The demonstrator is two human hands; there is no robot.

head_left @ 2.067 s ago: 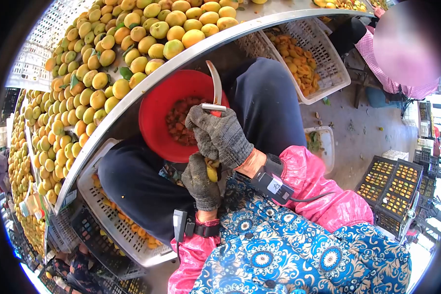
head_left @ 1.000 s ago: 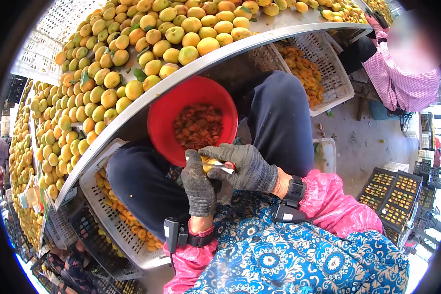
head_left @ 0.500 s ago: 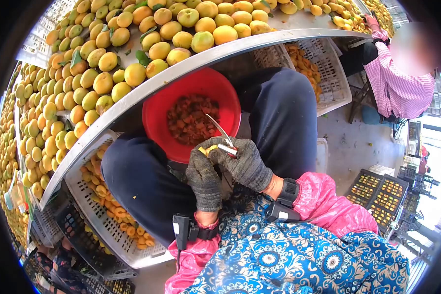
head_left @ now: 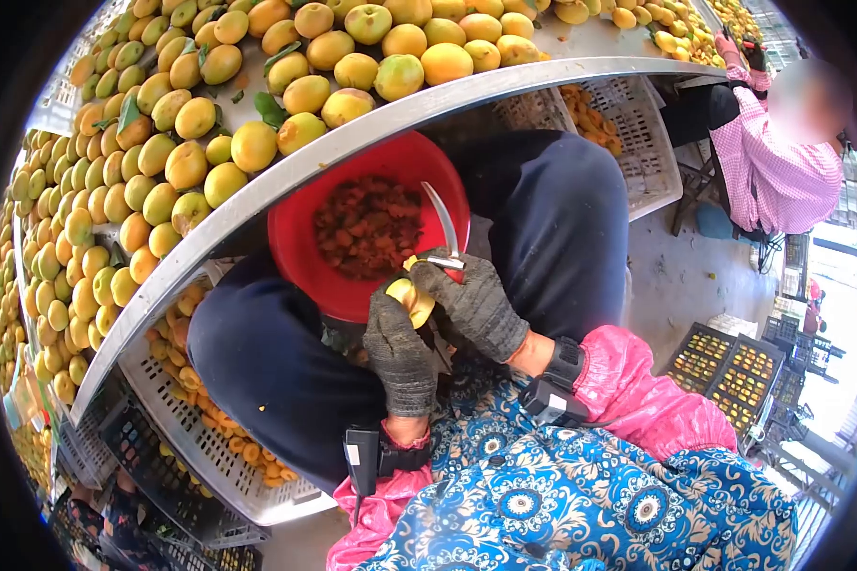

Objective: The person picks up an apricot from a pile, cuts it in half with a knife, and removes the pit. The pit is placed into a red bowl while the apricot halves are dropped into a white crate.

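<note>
My left hand (head_left: 397,347), in a grey glove, is closed around a cut apricot (head_left: 411,303) whose yellow flesh shows. My right hand (head_left: 481,305), gloved the same way, grips a small curved knife (head_left: 444,217); a bit of its red handle shows, and the blade points up and away. The right fingers touch or almost touch the fruit. Just beyond both hands, between my knees, a red basin (head_left: 289,249) holds many brown pieces that look like apricot pits (head_left: 367,228).
A metal-edged table (head_left: 371,124) piled with whole apricots (head_left: 187,167) curves ahead. White crates of apricot halves stand under it, left (head_left: 205,455) and right (head_left: 638,114). A person in a pink checked shirt (head_left: 781,176) sits at right. Black trays (head_left: 724,366) lie behind.
The knife has swung more upright, away from the fruit. My hands have parted slightly, and more of the apricot's yellow flesh shows. The view has shifted a little.
</note>
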